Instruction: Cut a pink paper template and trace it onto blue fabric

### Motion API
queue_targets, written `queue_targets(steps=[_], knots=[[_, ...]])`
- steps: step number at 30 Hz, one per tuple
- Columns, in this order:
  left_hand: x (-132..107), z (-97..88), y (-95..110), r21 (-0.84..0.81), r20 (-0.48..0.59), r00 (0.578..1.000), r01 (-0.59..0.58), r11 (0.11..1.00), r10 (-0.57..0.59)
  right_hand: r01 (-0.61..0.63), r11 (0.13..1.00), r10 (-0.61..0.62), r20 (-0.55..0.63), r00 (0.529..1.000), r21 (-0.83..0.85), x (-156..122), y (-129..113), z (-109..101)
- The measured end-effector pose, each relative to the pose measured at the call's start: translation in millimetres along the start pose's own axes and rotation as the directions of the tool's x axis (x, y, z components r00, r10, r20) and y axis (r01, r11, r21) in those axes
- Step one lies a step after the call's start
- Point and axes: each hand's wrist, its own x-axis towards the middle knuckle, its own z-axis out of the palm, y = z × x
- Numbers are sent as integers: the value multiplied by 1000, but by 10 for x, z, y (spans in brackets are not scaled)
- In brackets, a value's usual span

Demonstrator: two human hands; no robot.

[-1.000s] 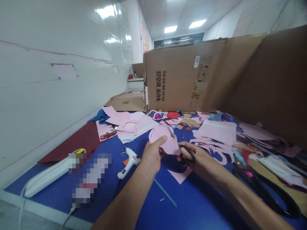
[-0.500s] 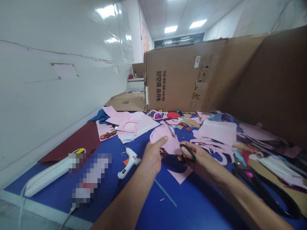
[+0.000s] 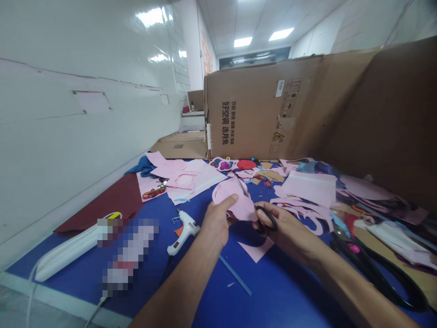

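Observation:
My left hand [image 3: 218, 216] pinches a pink sheet piece [image 3: 241, 205] with rounded edges, its thumb on top and the fingers underneath. Black-handled scissors [image 3: 270, 219] sit in my right hand [image 3: 282, 223], fingers closed round the loops. Their blades reach up along the right side of the pink piece, touching it; part of them is hidden. Below the hands, a pink offcut [image 3: 256, 250] and a thin blue strip [image 3: 235, 274] lie on the blue table [image 3: 273, 291]. A white glue gun [image 3: 182, 232] rests left of my left hand.
Pink sheets [image 3: 201, 175] lie at the back left beside a dark red sheet [image 3: 105, 207]. Curled pink scraps [image 3: 309, 212] are on the right, near large black scissors [image 3: 382, 269]. A tall cardboard box [image 3: 259, 114] stands behind. A white power strip [image 3: 71, 253] is at the left.
Both hands, the pink piece and the scissors have shifted very slightly to the left. Everything else looks the same.

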Motion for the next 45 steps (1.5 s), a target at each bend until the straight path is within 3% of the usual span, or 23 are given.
queue_targets(steps=[30, 45], knots=[[3, 4, 6, 30, -10, 1000, -11, 999, 11, 43, 997, -41, 40, 998, -63, 17, -5, -54], [-33, 23, 13, 21, -12, 1000, -17, 1000, 17, 39, 999, -39, 42, 998, 6, 0, 12, -51]])
